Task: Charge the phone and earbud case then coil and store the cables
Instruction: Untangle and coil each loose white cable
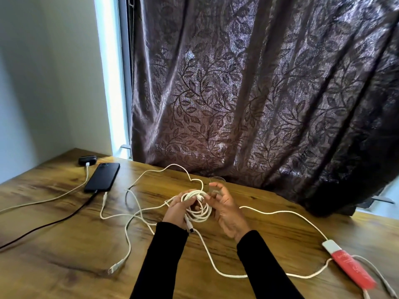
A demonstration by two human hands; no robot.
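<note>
The left hand (177,209) grips a coiled white cable (199,207) above the tabletop (64,244), the right hand (227,209) beside it loosely spread, pinching 1 strand.

Left hand (178,209) is holding a half-wound coil of white cable (198,207) over the wooden counter (64,244), right hand (227,209) pinching a strand beside it. Over on the far left, the black phone (102,176) and earbud case (87,160) are both plugged in.
</note>
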